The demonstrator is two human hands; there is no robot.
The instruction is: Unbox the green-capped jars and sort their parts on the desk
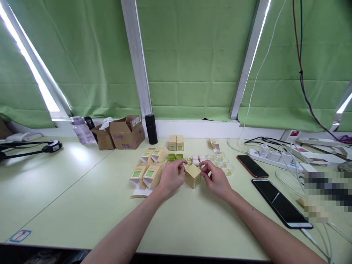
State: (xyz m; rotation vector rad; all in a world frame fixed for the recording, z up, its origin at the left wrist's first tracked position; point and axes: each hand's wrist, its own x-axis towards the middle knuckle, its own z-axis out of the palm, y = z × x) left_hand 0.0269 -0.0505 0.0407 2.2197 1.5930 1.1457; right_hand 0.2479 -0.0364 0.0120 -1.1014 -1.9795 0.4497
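Observation:
A small tan cardboard box (193, 176) with a green label stands on the pale green table between my hands. My left hand (172, 178) is curled against the box's left side, fingers pinching near its top edge. My right hand (216, 178) is curled at the box's right side, fingertips pinched by its upper corner. Just behind the box lie small green containers (175, 157), pink pieces (198, 158) and clear plastic trays (221, 162) with yellow bits. To the left, several open tan boxes (147, 173) lie on their sides.
Two closed tan boxes (176, 142) stand further back beside a black cylinder (151, 129). Brown cartons (127, 132) and a bottle (81, 129) sit back left. Two phones (280, 202) (252, 166), a power strip (275, 158) and cables occupy the right side.

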